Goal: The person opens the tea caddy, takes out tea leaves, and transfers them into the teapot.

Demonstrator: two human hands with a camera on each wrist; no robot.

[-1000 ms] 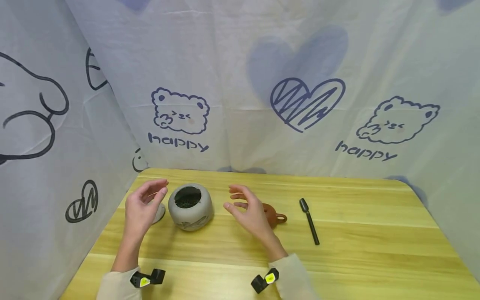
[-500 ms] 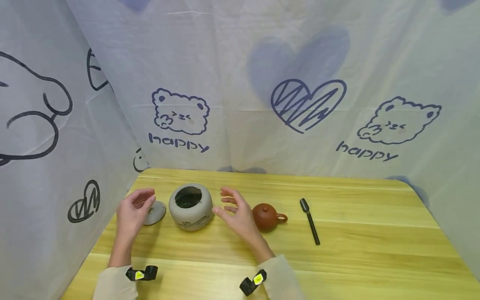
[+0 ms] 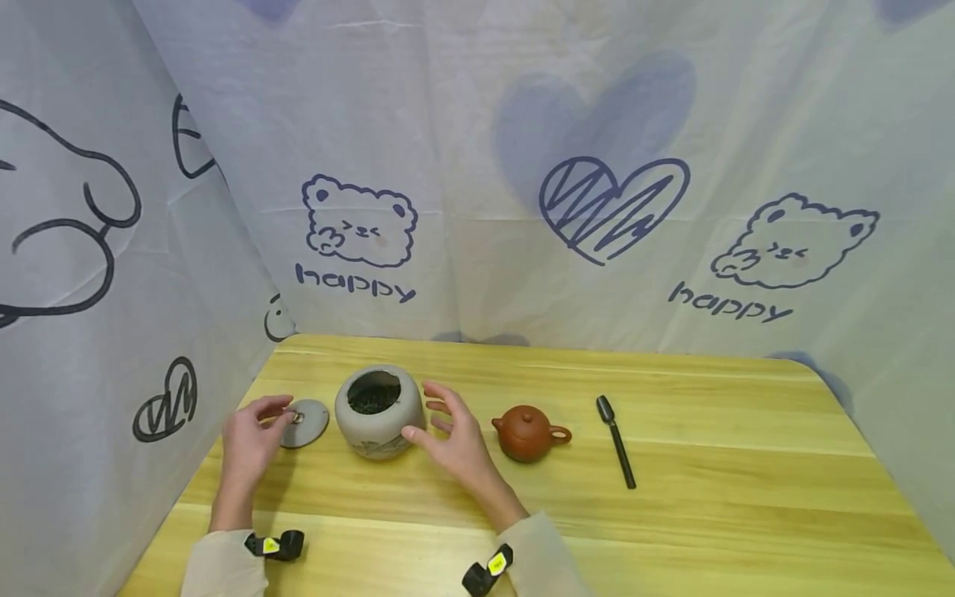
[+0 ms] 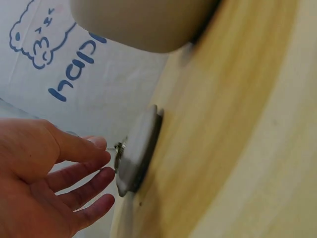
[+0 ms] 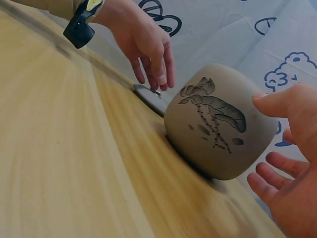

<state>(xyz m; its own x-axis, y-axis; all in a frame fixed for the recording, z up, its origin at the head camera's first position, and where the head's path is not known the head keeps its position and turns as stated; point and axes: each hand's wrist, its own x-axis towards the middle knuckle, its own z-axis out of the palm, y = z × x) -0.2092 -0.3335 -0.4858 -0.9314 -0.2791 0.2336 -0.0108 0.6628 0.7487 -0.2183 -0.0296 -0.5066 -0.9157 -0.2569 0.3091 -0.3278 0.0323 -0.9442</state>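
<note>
A grey round jar (image 3: 380, 435) with a dark leaf pattern (image 5: 215, 114) stands uncovered on the table, dark loose leaves (image 3: 375, 399) inside it. To its left lies its flat grey lid (image 3: 312, 424), which has a small metal ring knob (image 4: 118, 150). My left hand (image 3: 252, 439) is over the lid's left side, thumb and fingertips close to the knob with loosely bent fingers; contact is unclear. My right hand (image 3: 453, 439) is spread at the jar's right side. Its thumb (image 5: 270, 103) overlaps the jar wall; whether it touches is hard to tell.
A reddish-brown clay teapot (image 3: 525, 435) stands right of my right hand, its handle pointing right. Farther right lies a dark slim scoop (image 3: 617, 444). A printed cloth (image 3: 477, 149) hangs behind the wooden table (image 3: 731, 464).
My left hand has moved left and down from beside the jar to the lid's knob. My right hand has moved left from in front of the teapot to the jar's side.
</note>
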